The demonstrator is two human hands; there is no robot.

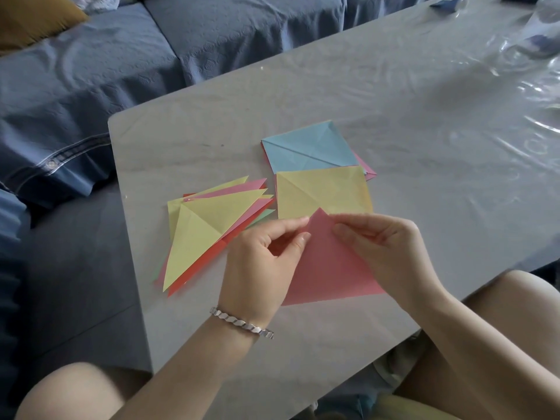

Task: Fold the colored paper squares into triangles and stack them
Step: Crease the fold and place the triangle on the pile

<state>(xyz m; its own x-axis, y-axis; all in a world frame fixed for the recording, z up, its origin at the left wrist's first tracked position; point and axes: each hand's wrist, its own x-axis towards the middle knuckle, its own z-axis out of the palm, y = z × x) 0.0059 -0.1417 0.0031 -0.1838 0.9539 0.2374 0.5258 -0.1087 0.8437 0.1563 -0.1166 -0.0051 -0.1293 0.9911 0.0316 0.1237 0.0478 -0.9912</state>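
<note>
Right now my left hand (pixel 260 265) and right hand (pixel 385 247) both pinch the top corner of the pink paper (pixel 327 268), low in the middle of the frame over the desk (pixel 424 116). It looks folded corner to corner, so I judge the crease needs pressing next. The stack of triangles (pixel 200 231) lies centre-left. The yellow square (pixel 321 192) and blue square (pixel 306 147) lie behind, out of my way.

Triangle stack (pixel 209 225) left on table (pixel 394 116), square pile (pixel 312 147) right of it, held sheet (pixel 327 268) in front
</note>
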